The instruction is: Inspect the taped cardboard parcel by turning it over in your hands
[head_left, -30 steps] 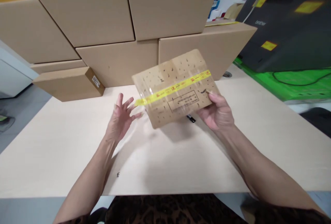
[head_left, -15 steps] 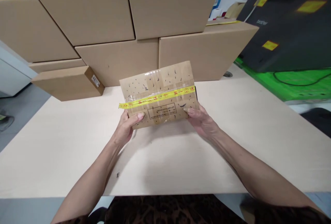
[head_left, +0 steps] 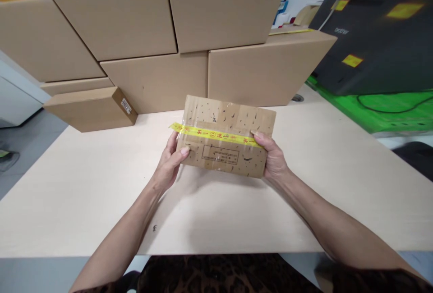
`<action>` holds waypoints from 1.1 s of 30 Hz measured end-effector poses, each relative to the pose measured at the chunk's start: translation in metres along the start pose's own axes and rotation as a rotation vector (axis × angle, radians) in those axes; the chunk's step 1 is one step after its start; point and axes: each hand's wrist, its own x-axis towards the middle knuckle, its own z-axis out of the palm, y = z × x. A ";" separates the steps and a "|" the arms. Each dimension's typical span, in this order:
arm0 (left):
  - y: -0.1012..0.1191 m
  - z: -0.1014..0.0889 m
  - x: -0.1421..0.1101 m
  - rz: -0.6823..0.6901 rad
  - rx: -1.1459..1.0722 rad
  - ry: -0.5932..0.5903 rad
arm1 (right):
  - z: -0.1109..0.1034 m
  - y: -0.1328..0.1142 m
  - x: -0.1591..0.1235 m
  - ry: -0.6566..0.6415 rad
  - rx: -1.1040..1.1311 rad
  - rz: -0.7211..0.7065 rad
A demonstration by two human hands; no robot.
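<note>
A small flat cardboard box (head_left: 223, 115) with dark printed flecks is held above the table between both hands. Yellow tape (head_left: 216, 135) with red characters runs across its face, and its loose end sticks out past the left edge. My left hand (head_left: 171, 162) grips the lower left side, thumb on the face and fingers behind. On the right side, my right hand (head_left: 273, 155) clasps the box with its thumb on the tape near the edge. The box slopes down toward the right. Its underside and the fingertips behind it are hidden.
Large plain cartons (head_left: 237, 76) are stacked along the back of the pale table (head_left: 101, 194). A long narrow box (head_left: 88, 108) with a label lies at the back left. To the right stands a dark machine (head_left: 375, 45) with yellow stickers over a green surface (head_left: 389, 112).
The box has turned clockwise and shifted slightly right, so its right end is now lower. My right thumb has moved up its side onto the tape.
</note>
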 end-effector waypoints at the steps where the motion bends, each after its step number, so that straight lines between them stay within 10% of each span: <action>1: -0.002 0.000 0.000 -0.005 -0.013 0.009 | 0.001 0.002 0.000 0.005 0.013 0.008; 15: -0.022 -0.013 0.006 0.235 0.060 0.079 | -0.005 0.003 0.003 0.025 0.015 0.267; 25: 0.002 0.002 -0.001 -0.034 -0.126 -0.007 | -0.009 0.006 -0.002 -0.065 -0.107 -0.167; 33: 0.015 -0.009 0.005 -0.117 -0.167 0.045 | -0.040 0.012 0.014 -0.196 -0.306 -0.117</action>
